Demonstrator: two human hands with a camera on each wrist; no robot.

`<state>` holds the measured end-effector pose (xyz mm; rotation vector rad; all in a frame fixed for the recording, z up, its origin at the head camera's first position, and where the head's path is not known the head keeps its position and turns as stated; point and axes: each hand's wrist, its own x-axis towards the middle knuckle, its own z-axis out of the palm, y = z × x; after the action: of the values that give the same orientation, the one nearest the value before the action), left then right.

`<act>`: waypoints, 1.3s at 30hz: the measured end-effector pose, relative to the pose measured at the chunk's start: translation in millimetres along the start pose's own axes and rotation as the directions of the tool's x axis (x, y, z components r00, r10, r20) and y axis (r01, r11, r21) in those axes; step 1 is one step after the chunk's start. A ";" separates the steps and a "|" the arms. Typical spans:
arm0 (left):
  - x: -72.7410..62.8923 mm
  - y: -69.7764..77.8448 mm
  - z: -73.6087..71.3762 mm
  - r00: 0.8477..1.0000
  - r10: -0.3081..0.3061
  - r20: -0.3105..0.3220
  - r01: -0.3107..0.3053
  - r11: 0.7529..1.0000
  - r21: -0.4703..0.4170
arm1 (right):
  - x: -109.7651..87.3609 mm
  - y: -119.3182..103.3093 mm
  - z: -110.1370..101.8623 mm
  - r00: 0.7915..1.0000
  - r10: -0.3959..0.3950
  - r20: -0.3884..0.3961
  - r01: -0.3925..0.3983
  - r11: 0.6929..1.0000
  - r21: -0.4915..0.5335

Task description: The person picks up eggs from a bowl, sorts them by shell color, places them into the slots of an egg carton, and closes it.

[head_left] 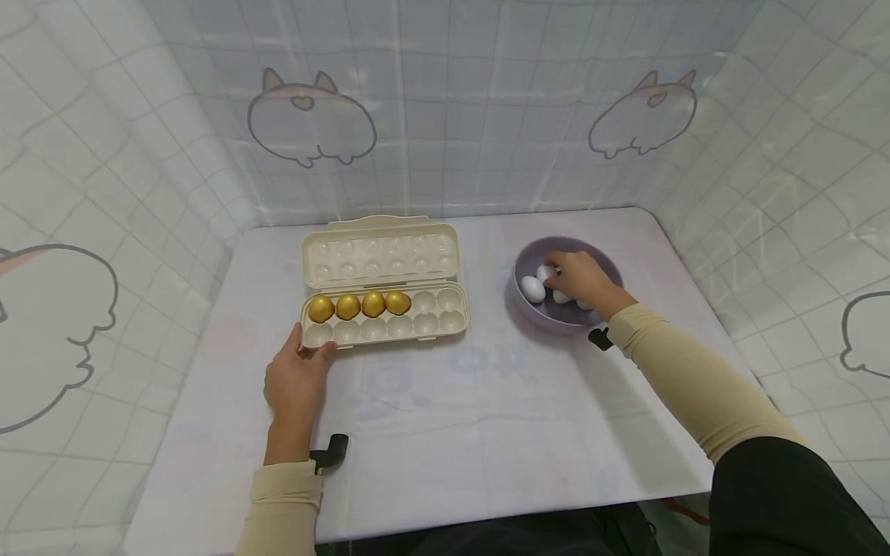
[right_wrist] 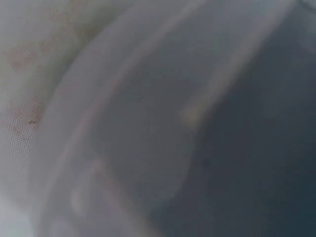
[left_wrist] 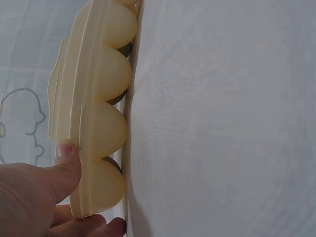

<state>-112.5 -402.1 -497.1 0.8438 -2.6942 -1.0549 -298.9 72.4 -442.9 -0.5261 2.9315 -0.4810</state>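
Observation:
An open cream egg carton (head_left: 385, 309) lies on the table, its lid folded back. Gold eggs (head_left: 373, 303) fill the left part of its back row, while the front row's cups hold none. My left hand (head_left: 297, 380) grips the carton's front left corner, thumb on the front edge; the left wrist view shows the fingers curling under the carton's end (left_wrist: 101, 182). Over on the right, my right hand (head_left: 582, 276) reaches into a purple bowl (head_left: 538, 315) and pinches a white egg (head_left: 545, 272). Other white eggs (head_left: 532, 289) lie around it, some partly hidden by the hand.
A white cloth covers the table (head_left: 445, 432). Behind it and at both sides hangs a tile-patterned curtain (head_left: 459, 116) with animal drawings. The right wrist view is blurred, with the bowl's wall (right_wrist: 123, 123) close to the camera.

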 end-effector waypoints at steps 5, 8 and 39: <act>-0.4 -1.0 -0.1 1.000 0.011 -0.009 -0.011 1.000 -0.002 | -0.3 -2.1 4.2 1.000 -0.013 -0.021 0.013 1.000 0.014; -0.1 -1.6 0.3 1.000 0.010 -0.009 -0.010 1.000 -0.004 | -0.6 -2.6 6.4 0.999 -0.024 -0.037 0.025 1.000 0.017; -1.0 -3.1 0.3 1.000 0.006 -0.004 -0.006 1.000 -0.023 | -3.4 -19.5 -17.8 0.986 -0.038 -0.165 0.054 0.994 0.092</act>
<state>-110.4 -403.2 -499.3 0.8320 -2.6751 -1.0794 -292.6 61.4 -419.6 -0.5694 3.0354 -0.6989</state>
